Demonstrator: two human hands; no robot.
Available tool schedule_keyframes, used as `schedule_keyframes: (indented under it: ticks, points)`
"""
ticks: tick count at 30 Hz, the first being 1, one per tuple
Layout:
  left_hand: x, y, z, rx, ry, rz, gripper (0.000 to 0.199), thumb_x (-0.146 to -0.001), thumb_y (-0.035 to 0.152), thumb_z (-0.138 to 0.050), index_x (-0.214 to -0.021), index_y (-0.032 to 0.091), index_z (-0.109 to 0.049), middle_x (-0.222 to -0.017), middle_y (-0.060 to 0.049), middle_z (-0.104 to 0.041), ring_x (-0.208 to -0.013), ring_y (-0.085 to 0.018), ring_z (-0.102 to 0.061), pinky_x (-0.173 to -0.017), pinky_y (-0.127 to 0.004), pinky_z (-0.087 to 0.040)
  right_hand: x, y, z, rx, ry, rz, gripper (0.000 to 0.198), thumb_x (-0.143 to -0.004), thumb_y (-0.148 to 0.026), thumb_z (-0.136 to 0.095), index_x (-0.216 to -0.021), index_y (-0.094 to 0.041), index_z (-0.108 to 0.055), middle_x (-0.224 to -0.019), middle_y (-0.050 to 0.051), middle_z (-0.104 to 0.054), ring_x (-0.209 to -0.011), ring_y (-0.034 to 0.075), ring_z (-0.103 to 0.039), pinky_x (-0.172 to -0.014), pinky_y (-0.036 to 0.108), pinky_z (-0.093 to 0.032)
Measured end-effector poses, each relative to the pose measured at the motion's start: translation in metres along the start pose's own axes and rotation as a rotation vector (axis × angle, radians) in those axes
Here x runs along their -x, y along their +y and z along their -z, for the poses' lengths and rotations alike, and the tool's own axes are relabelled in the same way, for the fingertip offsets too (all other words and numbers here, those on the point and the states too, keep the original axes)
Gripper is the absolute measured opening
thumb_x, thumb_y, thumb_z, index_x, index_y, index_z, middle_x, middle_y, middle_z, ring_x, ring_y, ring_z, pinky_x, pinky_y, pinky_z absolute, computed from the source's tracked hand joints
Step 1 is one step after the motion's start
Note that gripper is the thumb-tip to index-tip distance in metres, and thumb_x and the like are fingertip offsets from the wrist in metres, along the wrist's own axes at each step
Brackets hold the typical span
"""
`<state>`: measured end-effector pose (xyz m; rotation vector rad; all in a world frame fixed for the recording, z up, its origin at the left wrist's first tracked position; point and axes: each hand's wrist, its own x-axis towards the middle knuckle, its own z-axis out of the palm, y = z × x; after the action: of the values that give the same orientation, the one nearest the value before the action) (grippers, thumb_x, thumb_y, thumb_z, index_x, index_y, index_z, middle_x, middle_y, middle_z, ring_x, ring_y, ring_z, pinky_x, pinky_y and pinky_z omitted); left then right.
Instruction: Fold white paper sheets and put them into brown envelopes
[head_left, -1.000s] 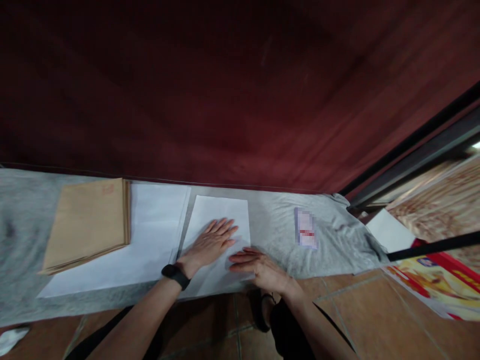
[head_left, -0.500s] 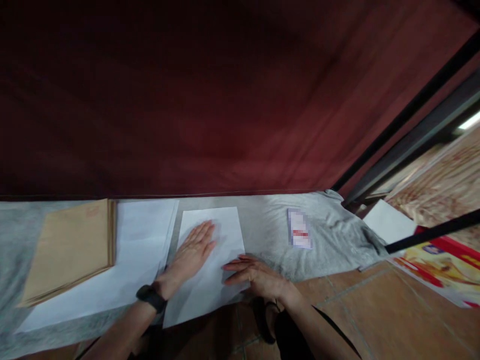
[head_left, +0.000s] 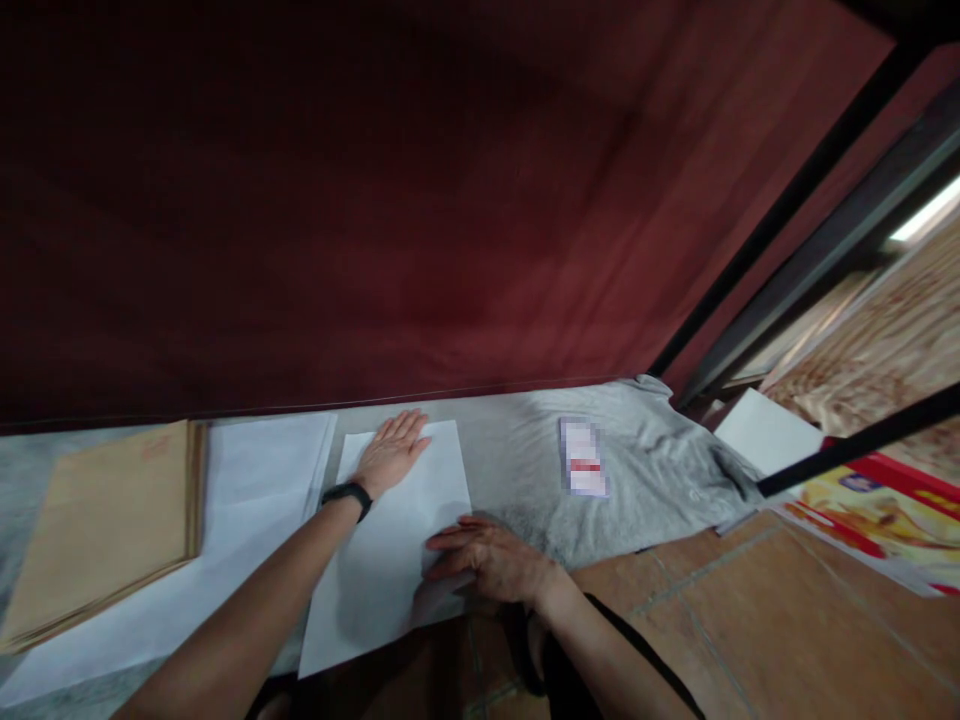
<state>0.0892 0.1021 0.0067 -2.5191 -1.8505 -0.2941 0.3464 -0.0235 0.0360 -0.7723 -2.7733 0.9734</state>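
A white sheet of paper (head_left: 375, 570) lies flat on a grey cloth, its near edge reaching past the cloth's front. My left hand (head_left: 391, 450) rests on its far part, palm down with fingers stretched out. A dark band circles that wrist. Over the sheet's right edge is my right hand (head_left: 487, 562), fingers extended and somewhat spread; whether the fingertips press the paper I cannot tell. To the left, a stack of brown envelopes (head_left: 112, 520) sits on more white paper (head_left: 255, 510).
The grey cloth (head_left: 517, 450) runs along a dark red fabric wall (head_left: 420, 220). A small blurred packet with a red stripe (head_left: 583, 458) lies on it. Black bars (head_left: 787, 210) slant at the right, near a red and yellow box (head_left: 885, 500) on the tiled floor (head_left: 720, 600).
My left hand has slid forward, toward the far edge of the sheet. My right hand stays by the right edge. The whole view has shifted and tilted slightly.
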Motion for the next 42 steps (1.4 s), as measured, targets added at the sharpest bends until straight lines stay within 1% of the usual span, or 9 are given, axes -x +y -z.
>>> schedule_keyframes:
  ticks: [6, 10, 13, 17, 21, 26, 32, 36, 42]
  points:
    - [0.049, -0.027, 0.015, 0.079, -0.075, 0.089, 0.062, -0.101, 0.044, -0.032, -0.153, 0.011, -0.042, -0.162, -0.014, -0.036, -0.152, -0.026, -0.030, -0.124, -0.047, -0.025, -0.004, 0.001, 0.004, -0.068, 0.042, -0.007, 0.027, -0.091, -0.021, -0.069, -0.115, -0.032, -0.076, -0.139, 0.000, -0.065, -0.133, 0.015, -0.056, -0.119, 0.032, -0.030]
    - [0.131, -0.028, 0.058, 0.485, -0.274, -0.004, 0.058, -0.096, 0.055, -0.044, -0.143, 0.025, -0.057, -0.157, -0.005, -0.046, -0.148, -0.024, -0.038, -0.122, -0.042, -0.032, 0.000, -0.002, 0.013, -0.233, 0.102, -0.009, 0.022, -0.095, -0.027, -0.067, -0.115, -0.028, -0.077, -0.130, 0.002, -0.071, -0.125, 0.016, -0.062, -0.112, 0.029, -0.039]
    - [0.194, -0.028, 0.098, 0.724, -0.470, 0.087, 0.058, -0.093, 0.060, -0.050, -0.145, 0.033, -0.054, -0.157, -0.001, -0.046, -0.146, -0.026, -0.042, -0.121, -0.042, -0.032, 0.003, 0.001, 0.018, -0.370, 0.177, -0.037, 0.024, -0.097, -0.033, -0.063, -0.115, -0.025, -0.076, -0.120, 0.002, -0.075, -0.110, 0.017, -0.068, -0.098, 0.025, -0.049]
    - [0.234, -0.023, 0.116, 0.865, -0.344, 0.193, 0.067, -0.085, 0.067, -0.057, -0.141, 0.030, -0.060, -0.152, -0.004, -0.052, -0.143, -0.032, -0.046, -0.119, -0.047, -0.033, -0.001, 0.004, 0.022, -0.366, 0.269, -0.244, 0.034, -0.096, -0.044, -0.059, -0.083, -0.019, -0.077, -0.075, -0.002, -0.072, -0.069, 0.016, -0.062, -0.063, 0.023, -0.046]
    - [0.220, -0.012, 0.096, 0.787, -0.082, 0.394, 0.069, -0.074, 0.076, -0.063, -0.114, 0.021, -0.076, -0.117, -0.009, -0.076, -0.116, -0.033, -0.067, -0.102, -0.043, -0.052, -0.009, 0.001, 0.025, -0.414, 0.321, -0.345, 0.034, -0.091, -0.046, -0.061, -0.075, -0.019, -0.072, -0.064, -0.004, -0.062, -0.062, 0.013, -0.053, -0.057, 0.022, -0.039]
    - [0.196, -0.001, 0.083, 0.901, -0.046, 0.361, 0.056, -0.076, 0.072, -0.061, -0.089, 0.020, -0.077, -0.095, -0.006, -0.078, -0.095, -0.027, -0.070, -0.089, -0.036, -0.056, -0.013, -0.002, 0.024, -0.484, 0.348, -0.385, 0.033, -0.086, -0.046, -0.066, -0.071, -0.018, -0.070, -0.062, -0.003, -0.059, -0.061, 0.013, -0.051, -0.055, 0.022, -0.039]
    - [0.181, 0.003, 0.079, 0.995, 0.050, 0.483, 0.057, -0.080, 0.070, -0.057, -0.091, 0.016, -0.073, -0.083, -0.004, -0.075, -0.081, -0.022, -0.067, -0.073, -0.030, -0.055, -0.033, 0.004, 0.023, -0.415, 0.498, -0.503, 0.033, -0.092, -0.043, -0.057, -0.082, -0.016, -0.074, -0.061, -0.001, -0.062, -0.063, 0.015, -0.055, -0.056, 0.022, -0.042]
    - [0.163, 0.007, 0.075, 0.658, 0.103, 0.557, 0.045, -0.090, 0.056, -0.047, -0.092, 0.018, -0.071, -0.076, -0.003, -0.073, -0.073, -0.019, -0.065, -0.065, -0.026, -0.049, -0.052, 0.007, 0.027, -0.243, 0.542, -0.645, 0.031, -0.094, -0.036, -0.054, -0.082, -0.017, -0.075, -0.065, -0.001, -0.065, -0.067, 0.016, -0.061, -0.060, 0.022, -0.043]
    - [0.144, 0.015, 0.085, 0.049, -0.085, 0.612, 0.037, -0.099, 0.038, -0.038, -0.107, 0.018, -0.068, -0.082, -0.010, -0.076, -0.075, -0.023, -0.071, -0.065, -0.029, -0.044, -0.067, 0.012, 0.029, -0.109, 0.560, -0.726, 0.027, -0.097, -0.033, -0.054, -0.084, -0.019, -0.074, -0.076, 0.003, -0.072, -0.077, 0.018, -0.068, -0.066, 0.021, -0.043]
